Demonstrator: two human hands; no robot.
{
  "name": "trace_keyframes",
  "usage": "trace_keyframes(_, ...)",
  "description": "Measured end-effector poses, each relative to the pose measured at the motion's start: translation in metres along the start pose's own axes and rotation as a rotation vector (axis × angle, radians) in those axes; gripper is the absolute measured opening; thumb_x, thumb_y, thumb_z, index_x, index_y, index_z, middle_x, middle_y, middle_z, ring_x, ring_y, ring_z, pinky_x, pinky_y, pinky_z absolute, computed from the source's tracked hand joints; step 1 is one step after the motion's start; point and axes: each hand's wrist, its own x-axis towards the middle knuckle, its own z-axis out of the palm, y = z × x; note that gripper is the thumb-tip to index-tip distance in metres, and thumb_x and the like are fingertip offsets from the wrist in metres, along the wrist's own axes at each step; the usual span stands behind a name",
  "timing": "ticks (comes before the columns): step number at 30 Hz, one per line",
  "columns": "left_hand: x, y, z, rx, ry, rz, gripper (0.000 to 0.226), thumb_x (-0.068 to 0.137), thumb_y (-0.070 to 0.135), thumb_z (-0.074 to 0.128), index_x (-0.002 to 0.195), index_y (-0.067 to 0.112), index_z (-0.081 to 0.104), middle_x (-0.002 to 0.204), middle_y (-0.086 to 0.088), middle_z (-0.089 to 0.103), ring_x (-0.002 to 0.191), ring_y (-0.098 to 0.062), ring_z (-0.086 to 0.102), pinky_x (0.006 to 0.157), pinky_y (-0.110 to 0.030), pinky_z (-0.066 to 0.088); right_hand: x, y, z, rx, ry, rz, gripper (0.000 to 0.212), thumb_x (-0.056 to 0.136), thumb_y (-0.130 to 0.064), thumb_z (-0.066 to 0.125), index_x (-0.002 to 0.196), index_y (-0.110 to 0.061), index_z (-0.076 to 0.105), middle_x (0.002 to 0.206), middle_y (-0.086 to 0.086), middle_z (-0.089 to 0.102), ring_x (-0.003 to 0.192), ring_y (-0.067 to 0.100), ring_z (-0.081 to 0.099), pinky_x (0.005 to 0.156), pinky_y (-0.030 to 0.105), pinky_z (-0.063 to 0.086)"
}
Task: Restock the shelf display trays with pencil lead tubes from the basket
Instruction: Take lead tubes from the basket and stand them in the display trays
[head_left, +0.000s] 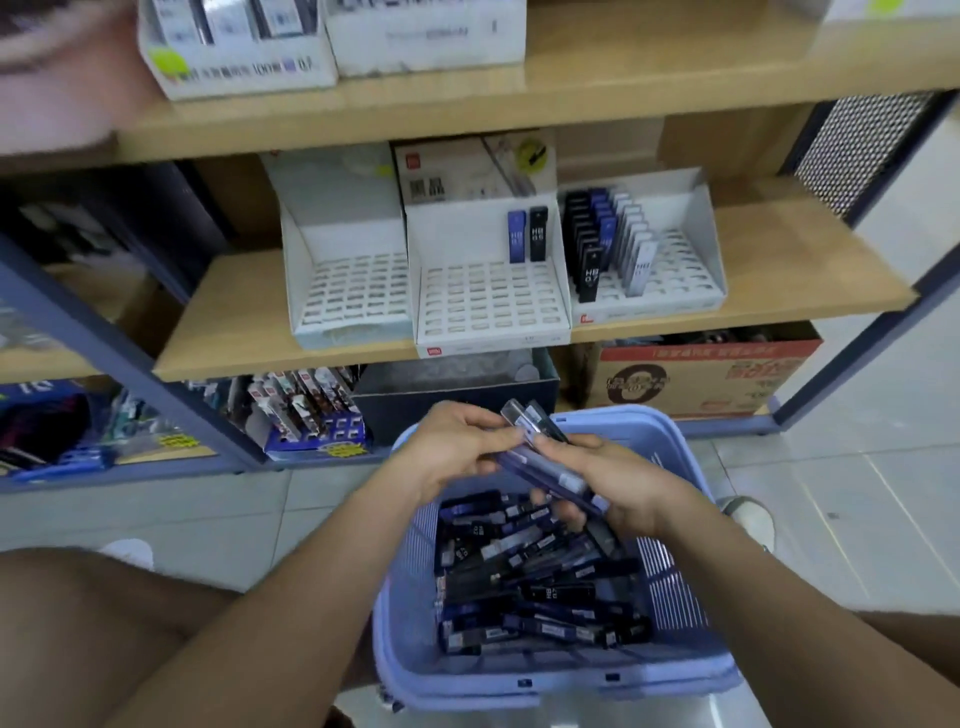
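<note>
1. While the left hand (457, 441) pinches the tubes (540, 460) near their tops, a weak pinch could let one slide out.
2. Beside it, the right hand (623, 483) grips the same bundle over the far rim of the basket (623, 418); loosened, tubes could miss it.

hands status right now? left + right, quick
Left hand: gripping a bundle of lead tubes above the basket.
Right hand: holding the same bundle from the other side.

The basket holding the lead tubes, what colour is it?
Light blue, lavender-tinged plastic basket, clearest in the head view.
</note>
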Motion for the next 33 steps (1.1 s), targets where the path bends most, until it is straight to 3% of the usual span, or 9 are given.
trace_keyframes(5,-0.022,0.040,-0.026,-0.159,0.038,0.137,0.011,0.078,-0.001,0.072,0.083,0.009,0.072,0.078,-0.005,0.070,0.077,-0.018,0.065,0.068,-0.020,0.055,-0.021,-0.032,0.006,-0.006,-0.052,-0.080,0.031,0.094,-0.038,0.058,0.105,-0.009,0.063,0.071,0.011,0.059,0.046,0.018,0.042,0.043,0.026,0.034)
trace_keyframes(11,-0.057,0.066,-0.047,-0.066,-0.118,0.270,0.030,0.079,-0.014,0.063,0.096,0.009,0.072,0.078,-0.003,0.059,0.076,-0.016,0.059,0.077,-0.023,0.056,-0.041,-0.057,0.014,-0.050,-0.012,-0.131,0.028,0.091,-0.038,0.060,0.093,-0.010,0.054,0.065,0.007,0.056,0.041,0.014,0.041,0.039,0.021,0.034)
trace_keyframes(15,-0.072,0.074,-0.042,0.338,0.004,0.385,0.023,0.075,0.007,0.078,0.093,0.021,0.075,0.085,0.004,0.073,0.084,-0.011,0.068,0.082,-0.022,0.054,-0.048,-0.061,0.019,0.029,0.011,-0.185,0.037,0.076,-0.046,0.067,0.088,-0.013,0.055,0.067,0.006,0.053,0.041,0.012,0.042,0.037,0.019,0.034)
trace_keyframes(17,-0.077,0.075,-0.035,0.597,0.057,0.450,0.024,0.072,0.019,0.082,0.093,0.028,0.074,0.081,0.009,0.072,0.080,-0.005,0.067,0.078,-0.019,0.053,-0.050,-0.064,0.021,0.085,0.017,-0.228,0.042,0.072,-0.047,0.067,0.092,-0.012,0.056,0.067,0.005,0.052,0.040,0.010,0.038,0.037,0.018,0.029)
trace_keyframes(20,-0.080,0.074,-0.023,0.719,0.115,0.514,0.018,0.070,0.030,0.083,0.082,0.037,0.071,0.072,0.012,0.068,0.069,-0.003,0.062,0.069,-0.022,0.052,-0.051,-0.070,0.023,0.146,0.054,-0.301,0.052,0.073,-0.050,0.065,0.103,-0.008,0.061,0.069,0.006,0.057,0.040,0.010,0.036,0.038,0.018,0.028)
trace_keyframes(23,-0.076,0.072,-0.014,0.619,0.118,0.515,0.019,0.072,0.028,0.082,0.074,0.033,0.064,0.059,0.008,0.063,0.057,-0.005,0.059,0.065,-0.029,0.053,-0.052,-0.077,0.023,0.161,0.082,-0.346,0.050,0.077,-0.051,0.063,0.101,-0.008,0.063,0.068,0.006,0.057,0.042,0.011,0.037,0.039,0.019,0.030)
trace_keyframes(26,-0.073,0.079,-0.009,0.392,0.043,0.506,0.053,0.074,0.012,0.080,0.105,0.049,0.057,0.060,0.000,0.056,0.058,-0.022,0.061,0.066,-0.044,0.058,-0.055,-0.085,0.020,0.110,0.075,-0.329,0.041,0.074,-0.052,0.066,0.082,-0.014,0.053,0.063,0.001,0.046,0.043,0.011,0.035,0.040,0.020,0.030)
trace_keyframes(29,-0.066,0.091,-0.006,0.277,0.004,0.527,0.079,0.077,0.004,0.076,0.126,0.056,0.043,0.066,-0.015,0.053,0.057,-0.020,0.059,0.059,-0.032,0.056,-0.060,-0.091,0.010,-0.089,0.024,-0.276,0.037,0.074,-0.039,0.076,0.082,-0.016,0.049,0.058,-0.004,0.044,0.044,0.010,0.035,0.041,0.021,0.030)
trace_keyframes(33,-0.050,0.107,0.003,0.227,-0.022,0.523,0.064,0.080,0.002,0.073,0.128,0.037,0.048,0.064,-0.009,0.060,0.059,-0.019,0.064,0.065,-0.033,0.059,-0.065,-0.104,-0.014,-0.426,0.031,-0.186,0.023,0.083,-0.009,0.075,0.088,-0.015,0.053,0.055,-0.004,0.049,0.042,0.012,0.043,0.043,0.024,0.037)
